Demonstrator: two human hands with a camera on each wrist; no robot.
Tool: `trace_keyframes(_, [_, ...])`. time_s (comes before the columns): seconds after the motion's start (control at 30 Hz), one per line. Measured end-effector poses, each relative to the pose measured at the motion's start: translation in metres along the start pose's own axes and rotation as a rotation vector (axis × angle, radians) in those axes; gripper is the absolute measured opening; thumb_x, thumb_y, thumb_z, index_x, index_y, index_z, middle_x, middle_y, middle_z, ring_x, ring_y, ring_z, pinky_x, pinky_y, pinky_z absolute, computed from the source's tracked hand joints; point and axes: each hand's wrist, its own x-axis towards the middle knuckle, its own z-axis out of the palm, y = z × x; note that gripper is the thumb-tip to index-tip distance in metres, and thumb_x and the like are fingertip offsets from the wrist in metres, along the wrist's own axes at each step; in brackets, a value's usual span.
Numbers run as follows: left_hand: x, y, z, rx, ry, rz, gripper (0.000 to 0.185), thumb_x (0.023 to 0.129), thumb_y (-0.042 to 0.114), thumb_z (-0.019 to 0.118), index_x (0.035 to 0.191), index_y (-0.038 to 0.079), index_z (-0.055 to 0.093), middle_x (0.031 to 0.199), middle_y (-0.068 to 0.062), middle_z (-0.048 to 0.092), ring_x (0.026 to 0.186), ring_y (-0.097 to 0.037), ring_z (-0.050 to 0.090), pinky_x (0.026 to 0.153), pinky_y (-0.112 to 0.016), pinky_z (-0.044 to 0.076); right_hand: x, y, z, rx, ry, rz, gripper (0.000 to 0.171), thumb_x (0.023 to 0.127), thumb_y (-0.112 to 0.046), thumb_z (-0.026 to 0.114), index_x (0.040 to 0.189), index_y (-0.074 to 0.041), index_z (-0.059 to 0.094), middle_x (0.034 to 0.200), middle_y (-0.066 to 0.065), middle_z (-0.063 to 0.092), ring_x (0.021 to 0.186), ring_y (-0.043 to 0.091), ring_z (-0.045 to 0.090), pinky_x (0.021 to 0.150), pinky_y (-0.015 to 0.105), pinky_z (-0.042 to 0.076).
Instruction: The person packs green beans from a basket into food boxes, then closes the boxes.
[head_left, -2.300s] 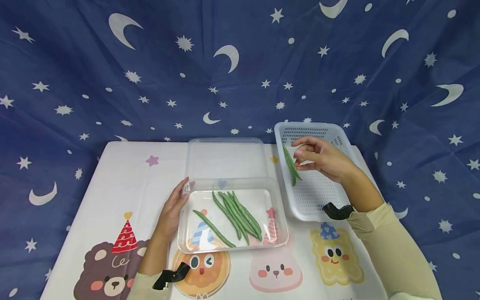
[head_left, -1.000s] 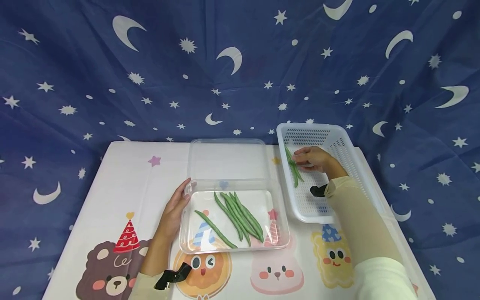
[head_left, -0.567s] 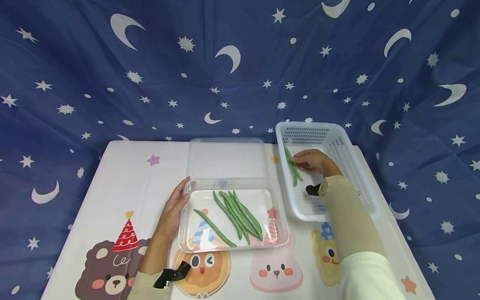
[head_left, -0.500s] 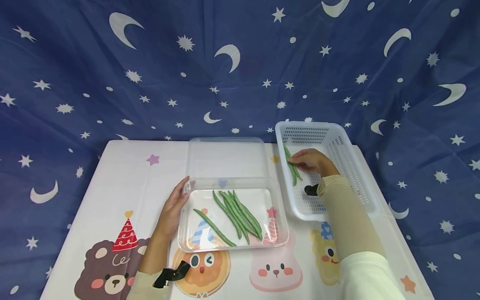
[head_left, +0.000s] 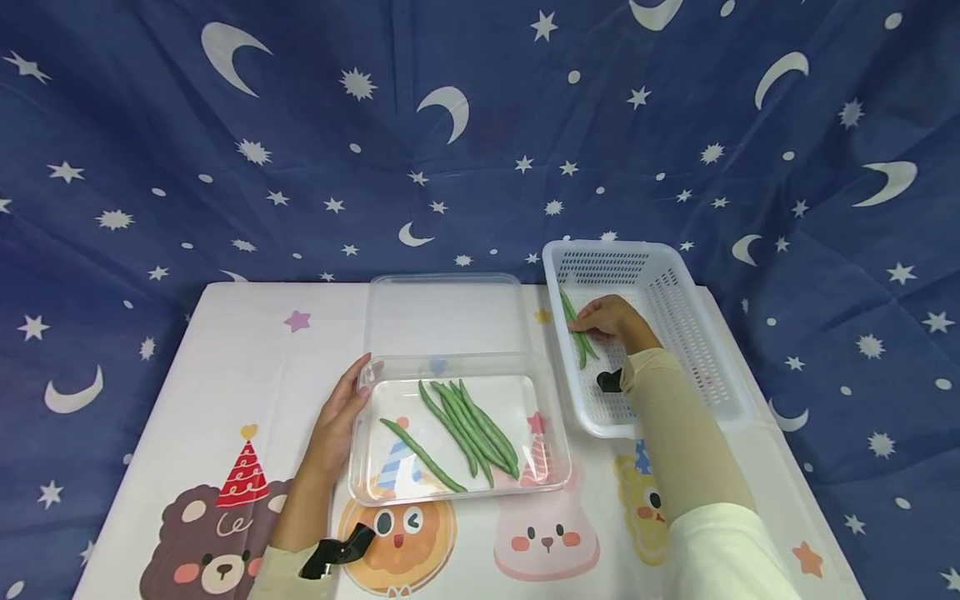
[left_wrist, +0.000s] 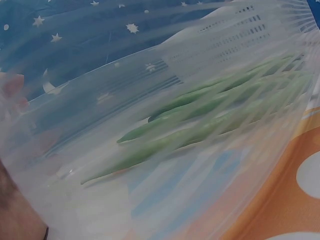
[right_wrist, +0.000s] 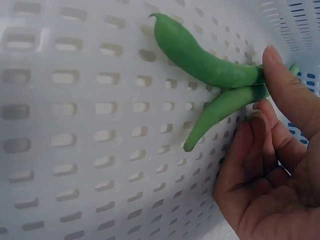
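Pinching beans (right_wrist: 215, 72) with the right hand (head_left: 609, 317), thumb against fingers, low in the basket (head_left: 697, 333) near its left wall; hard to count under the thumb, but splaying into two tips toward the near end. Holding the box (head_left: 551, 400), just left of the basket, by its left side with the left hand (head_left: 339, 417), curled at the far corner. Visible inside the box: a bunch (head_left: 487, 427) of more beans, with a lone bean (head_left: 420, 452) slanting apart on the left. Lying flat beyond the box, on the table (head_left: 247, 358): a clear lid (head_left: 446, 312). Hung behind: a blue backdrop (head_left: 495, 108) with white moons and stars.
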Motion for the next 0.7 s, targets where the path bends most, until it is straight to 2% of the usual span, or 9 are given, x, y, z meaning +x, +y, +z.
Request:
trace_keyframes(0.17, [0.0, -0.001, 0.001, 0.019, 0.014, -0.001, 0.056, 0.11, 0.03, 0.042, 0.163, 0.025, 0.025, 0.17, -0.001, 0.024, 0.157, -0.028, 0.02, 0.12, -0.043, 0.033, 0.0, 0.001, -0.001, -0.071, 0.024, -0.008, 0.035, 0.08, -0.021, 0.09, 0.099, -0.002, 0.066, 0.074, -0.008, 0.061, 0.065, 0.005, 0.056, 0.059, 0.02, 0.049])
trace_keyframes(0.27, [-0.001, -0.001, 0.0, 0.019, 0.02, -0.006, 0.055, 0.11, 0.03, 0.043, 0.163, 0.027, 0.026, 0.171, -0.001, 0.022, 0.155, -0.023, 0.023, 0.119, -0.04, 0.035, 0.004, 0.001, -0.001, -0.138, 0.034, 0.002, 0.033, 0.079, -0.025, 0.091, 0.093, -0.005, 0.069, 0.069, -0.008, 0.06, 0.061, 0.006, 0.053, 0.056, 0.021, 0.045])
trace_keyframes(0.37, [-0.001, -0.002, -0.001, -0.01, 0.012, -0.009, 0.056, 0.11, 0.03, 0.043, 0.163, 0.029, 0.026, 0.17, -0.004, 0.022, 0.149, -0.02, 0.035, 0.107, -0.029, 0.048, 0.008, 0.001, 0.0, -0.173, 0.021, 0.003, 0.031, 0.079, -0.027, 0.09, 0.09, -0.006, 0.071, 0.068, -0.007, 0.061, 0.06, 0.007, 0.052, 0.056, 0.022, 0.044])
trace_keyframes(0.47, [-0.001, -0.003, -0.001, -0.05, 0.003, -0.002, 0.056, 0.11, 0.029, 0.043, 0.163, 0.027, 0.025, 0.168, -0.009, 0.025, 0.141, -0.022, 0.045, 0.098, -0.029, 0.055, 0.007, 0.001, 0.001, -0.159, 0.0, -0.005, 0.028, 0.08, -0.024, 0.089, 0.091, -0.004, 0.073, 0.07, -0.006, 0.062, 0.062, 0.007, 0.054, 0.057, 0.021, 0.046])
trace_keyframes(0.57, [-0.001, -0.002, -0.001, -0.035, 0.001, -0.001, 0.055, 0.11, 0.031, 0.043, 0.163, 0.028, 0.025, 0.168, -0.008, 0.026, 0.144, -0.022, 0.043, 0.102, -0.027, 0.052, 0.003, 0.001, 0.0, -0.129, -0.015, -0.012, 0.026, 0.083, -0.021, 0.086, 0.095, -0.001, 0.074, 0.074, -0.005, 0.062, 0.065, 0.007, 0.055, 0.059, 0.021, 0.048])
trace_keyframes(0.7, [-0.001, -0.001, 0.0, -0.005, 0.001, -0.004, 0.055, 0.11, 0.033, 0.042, 0.162, 0.031, 0.026, 0.169, -0.003, 0.025, 0.153, -0.026, 0.03, 0.108, -0.024, 0.044, -0.004, -0.001, -0.006, -0.076, -0.086, -0.02, 0.022, 0.09, -0.019, 0.079, 0.095, 0.001, 0.071, 0.073, -0.004, 0.058, 0.067, 0.008, 0.053, 0.063, 0.022, 0.05])
